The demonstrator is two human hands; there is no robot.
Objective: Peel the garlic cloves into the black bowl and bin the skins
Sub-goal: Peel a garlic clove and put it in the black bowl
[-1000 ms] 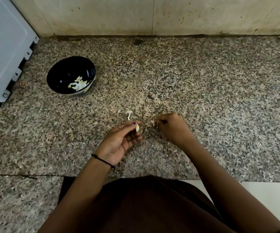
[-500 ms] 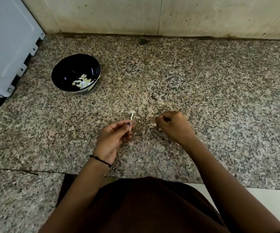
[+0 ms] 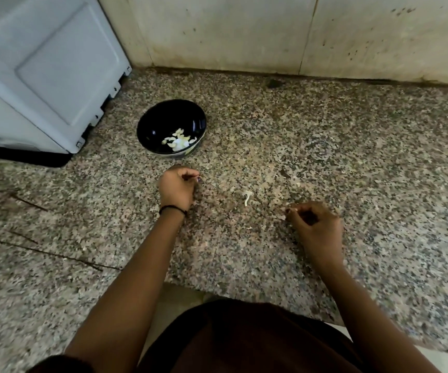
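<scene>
Two hands worked over the speckled counter (image 3: 244,251), the left one close to the bowl.
Nearest, the right hand (image 3: 314,224) hung low with its fingers curled, thumb and forefinger pinching a pale skin scrap (image 3: 288,210). Just beyond it, one loose skin curl (image 3: 247,196) lay on the stone. The left hand (image 3: 178,188), reached out farther, was curled tight; whether it held a clove could not be told. Just past it stood one black bowl (image 3: 161,117) holding a small heap of peeled cloves (image 3: 178,141), too blurred to count.
</scene>
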